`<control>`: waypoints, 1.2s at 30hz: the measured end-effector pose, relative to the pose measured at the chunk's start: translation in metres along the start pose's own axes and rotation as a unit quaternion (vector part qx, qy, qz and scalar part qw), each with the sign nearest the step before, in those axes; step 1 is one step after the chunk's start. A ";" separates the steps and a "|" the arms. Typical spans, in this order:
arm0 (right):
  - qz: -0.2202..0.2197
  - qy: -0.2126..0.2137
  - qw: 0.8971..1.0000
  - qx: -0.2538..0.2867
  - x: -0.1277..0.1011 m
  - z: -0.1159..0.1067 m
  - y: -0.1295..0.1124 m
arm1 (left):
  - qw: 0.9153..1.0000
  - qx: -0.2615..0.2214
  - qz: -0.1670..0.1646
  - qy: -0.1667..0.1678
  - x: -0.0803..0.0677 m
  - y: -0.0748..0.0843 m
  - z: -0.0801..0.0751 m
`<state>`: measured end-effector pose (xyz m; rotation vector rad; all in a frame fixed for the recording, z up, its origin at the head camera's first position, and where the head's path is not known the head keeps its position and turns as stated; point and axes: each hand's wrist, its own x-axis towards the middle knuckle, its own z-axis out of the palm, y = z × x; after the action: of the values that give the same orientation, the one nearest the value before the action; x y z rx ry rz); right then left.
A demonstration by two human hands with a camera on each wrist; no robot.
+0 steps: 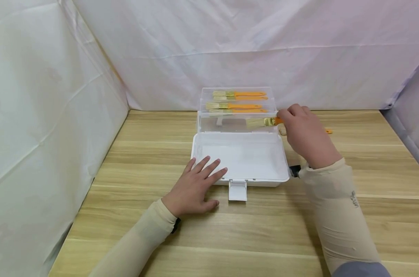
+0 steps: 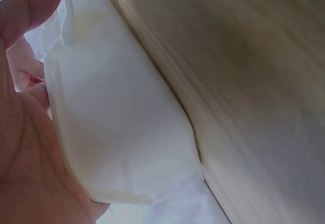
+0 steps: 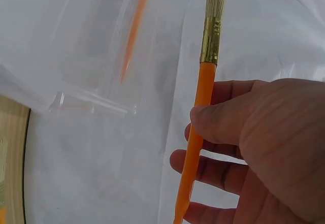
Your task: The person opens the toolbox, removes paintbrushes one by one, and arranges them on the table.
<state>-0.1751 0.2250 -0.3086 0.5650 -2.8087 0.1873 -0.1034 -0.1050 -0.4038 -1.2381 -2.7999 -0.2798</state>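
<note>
My right hand (image 1: 304, 134) pinches a paintbrush (image 1: 265, 122) by its orange handle, thumb on one side and fingers on the other. The brush has pale bristles and a gold ferrule; its bristles point left, over the raised clear part of a white plastic box (image 1: 244, 154). Spread, straight fingers of my left hand (image 1: 195, 188) rest over the front left rim of that box. In the left wrist view, the palm lies along the white box wall (image 2: 117, 107). Several similar paintbrushes (image 1: 245, 94) lie in the clear upper trays (image 1: 237, 89), handles to the right.
Another paintbrush (image 1: 329, 131) lies on the wooden table (image 1: 154, 154), mostly hidden behind my right hand. A white latch (image 1: 237, 191) hangs from the box's front. White cloth (image 1: 209, 54) stands behind the table and along its left side.
</note>
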 end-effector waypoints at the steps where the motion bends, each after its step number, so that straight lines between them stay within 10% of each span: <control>1: 0.001 0.005 1.000 0.002 -0.002 0.000 0.003 | 1.000 0.000 0.000 0.000 0.000 0.000 0.000; 15: 0.017 0.029 0.999 0.004 -0.026 0.002 0.037 | 1.000 -0.002 0.003 0.009 -0.001 0.000 0.000; 36: 0.099 -0.111 0.989 0.016 -0.048 0.035 0.091 | 1.000 -0.001 -0.002 0.007 0.000 0.000 0.001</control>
<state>-0.1767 0.3195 -0.3626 0.3289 -3.0838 0.2215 -0.1029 -0.1048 -0.4047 -1.2268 -2.7914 -0.2901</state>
